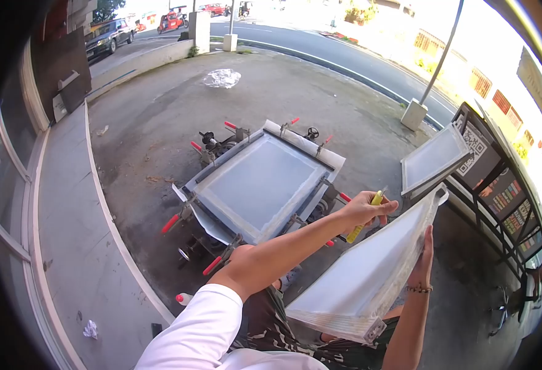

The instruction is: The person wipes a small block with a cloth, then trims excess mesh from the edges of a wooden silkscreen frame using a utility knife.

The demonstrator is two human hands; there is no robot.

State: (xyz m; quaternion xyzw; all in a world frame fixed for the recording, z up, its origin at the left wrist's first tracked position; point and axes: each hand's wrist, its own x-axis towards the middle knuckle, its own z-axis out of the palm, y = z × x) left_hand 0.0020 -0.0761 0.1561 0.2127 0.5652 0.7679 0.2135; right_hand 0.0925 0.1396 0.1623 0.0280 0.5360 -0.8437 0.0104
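Note:
My left hand is closed around a yellow box cutter, above the upper edge of a framed mesh screen. The screen stands tilted against my lap, its pale mesh stretched over a worn frame. My right hand grips the frame's right side, its fingers partly hidden. A loose strip curls from the top corner. Ahead on the ground, a larger mesh screen lies flat in a stretching rig, held around its edges by clamps with red handles.
Another framed screen leans against a dark signboard rack at right. Crumpled clear plastic lies on the concrete. A red-capped bottle is beside my left arm. A raised tiled ledge runs along the left; a road passes beyond.

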